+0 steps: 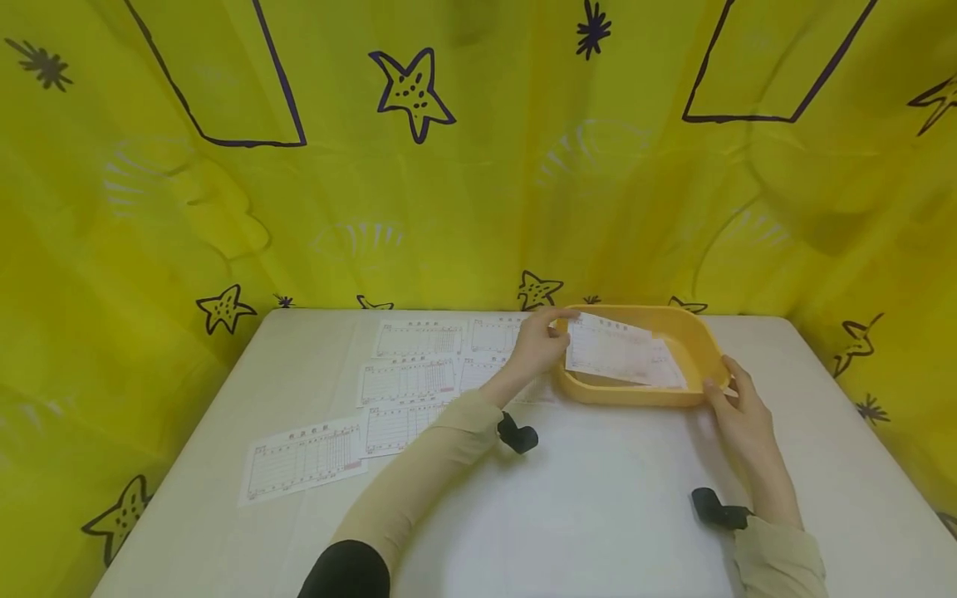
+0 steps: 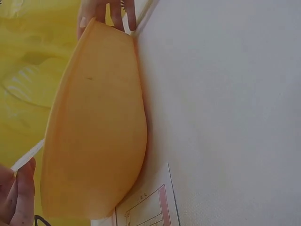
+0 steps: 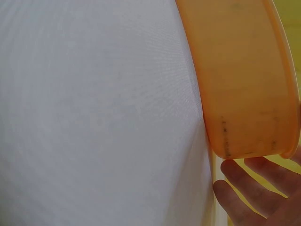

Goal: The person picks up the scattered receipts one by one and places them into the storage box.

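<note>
An orange-yellow plastic tray [image 1: 635,395] with rounded corners sits at the table's back right. Inside it, printed paper forms [image 1: 607,349] lean in an overlapping pile. My left hand [image 1: 544,342] pinches the left edge of the top form above the tray's left rim; in the left wrist view, fingers [image 2: 24,188] hold a white paper edge. At the opposite end my right hand [image 1: 748,419] grips the tray's right corner, thumb at the rim. The right wrist view shows its spread fingers [image 3: 254,188] against the tray's end wall [image 3: 244,94].
Several similar printed forms lie on the white table [image 1: 598,498], left of the tray, in loose rows. One form [image 1: 305,461] lies apart, nearer the front left. Partly under my left forearm are other forms. A yellow patterned curtain [image 1: 463,191] hangs behind the table.
</note>
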{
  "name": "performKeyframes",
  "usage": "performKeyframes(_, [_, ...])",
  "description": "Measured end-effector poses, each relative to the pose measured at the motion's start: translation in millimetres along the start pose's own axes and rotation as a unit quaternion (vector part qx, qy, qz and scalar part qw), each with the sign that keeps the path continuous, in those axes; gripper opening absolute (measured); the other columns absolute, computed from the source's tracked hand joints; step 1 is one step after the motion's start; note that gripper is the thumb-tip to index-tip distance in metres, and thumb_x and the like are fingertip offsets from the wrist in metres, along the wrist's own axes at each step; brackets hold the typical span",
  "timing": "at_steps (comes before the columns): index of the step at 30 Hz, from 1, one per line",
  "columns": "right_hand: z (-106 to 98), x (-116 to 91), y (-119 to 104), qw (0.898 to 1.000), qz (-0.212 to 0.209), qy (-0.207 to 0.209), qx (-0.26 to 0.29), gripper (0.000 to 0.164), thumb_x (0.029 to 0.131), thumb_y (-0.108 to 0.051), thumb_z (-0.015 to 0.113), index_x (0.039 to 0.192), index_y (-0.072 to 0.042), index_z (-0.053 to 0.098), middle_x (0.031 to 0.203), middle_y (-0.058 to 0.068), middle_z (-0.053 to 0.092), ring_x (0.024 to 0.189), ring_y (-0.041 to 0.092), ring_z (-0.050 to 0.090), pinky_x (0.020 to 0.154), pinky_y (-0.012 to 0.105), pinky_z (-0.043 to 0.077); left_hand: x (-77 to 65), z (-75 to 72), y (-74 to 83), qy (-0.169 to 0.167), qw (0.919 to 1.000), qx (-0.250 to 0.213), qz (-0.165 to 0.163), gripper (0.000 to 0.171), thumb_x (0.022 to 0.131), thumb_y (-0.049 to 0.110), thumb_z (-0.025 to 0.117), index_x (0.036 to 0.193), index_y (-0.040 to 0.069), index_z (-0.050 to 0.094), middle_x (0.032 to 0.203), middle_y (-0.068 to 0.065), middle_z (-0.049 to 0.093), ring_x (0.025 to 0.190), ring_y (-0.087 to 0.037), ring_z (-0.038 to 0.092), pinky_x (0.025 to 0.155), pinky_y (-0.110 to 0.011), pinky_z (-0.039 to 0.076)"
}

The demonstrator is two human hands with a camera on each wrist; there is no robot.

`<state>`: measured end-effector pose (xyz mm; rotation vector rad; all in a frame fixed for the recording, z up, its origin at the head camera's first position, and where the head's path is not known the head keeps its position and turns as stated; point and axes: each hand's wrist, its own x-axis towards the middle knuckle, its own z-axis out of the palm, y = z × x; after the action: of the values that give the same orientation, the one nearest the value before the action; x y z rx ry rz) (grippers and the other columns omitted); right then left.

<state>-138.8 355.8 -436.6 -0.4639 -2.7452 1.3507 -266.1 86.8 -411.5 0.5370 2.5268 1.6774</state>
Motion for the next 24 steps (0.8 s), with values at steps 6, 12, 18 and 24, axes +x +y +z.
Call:
performKeyframes(6, [-1.1,1.5,0.7,1.000,0.002,-0.002,0.000,0.071,0.100,-0.047,0.033,0.155,-0.016,0.002,0.151,0.037,0.018,0.130,0.058,0.033,0.102,0.070,0.029,3.6,7.3,1.9,-0.024,0.9984,0.052,0.004,0.043,0.083,-0.005,0.057,0.120,0.012,0.066,0.138,-0.008,0.055,0.054,-0.005,0.044,0.045,-0.013,0.037])
performKeyframes(12, [-1.1,2.1,1.1,1.000,0.008,-0.006,-0.006,0.071,0.100,-0.048,0.033,0.155,-0.016,0.001,0.151,0.037,0.018,0.130,0.057,0.033,0.102,0.070,0.030,2.1,7.7,5.5,-0.056,0.9897,0.120,0.054,0.037,0.087,0.001,0.058,0.122,0.010,0.064,0.129,-0.008,0.060,0.081,-0.013,0.062,0.060,-0.013,0.047])
performKeyframes(18, [0.0,1.6,0.8,1.000,0.008,-0.004,-0.001,0.071,0.100,-0.047,0.034,0.155,-0.016,0.001,0.151,0.037,0.018,0.130,0.058,0.033,0.102,0.070,0.030,-1.1,4.2,8.2,-0.045,0.9743,0.206,0.080,0.039,0.091,0.010,0.058,0.130,0.014,0.058,0.120,-0.004,0.065,0.105,-0.016,0.063,0.084,-0.023,0.052])
performKeyframes(24, [0.7,2.0,1.2,1.000,0.007,-0.001,-0.002,0.070,0.101,-0.047,0.034,0.155,-0.016,0.002,0.151,0.037,0.018,0.130,0.058,0.033,0.102,0.070,0.030,-4.1,-3.1,2.1,-0.017,0.9750,0.207,0.080,0.038,0.090,0.009,0.057,0.128,0.012,0.059,0.121,-0.004,0.066,0.106,-0.016,0.063,0.088,-0.026,0.051])
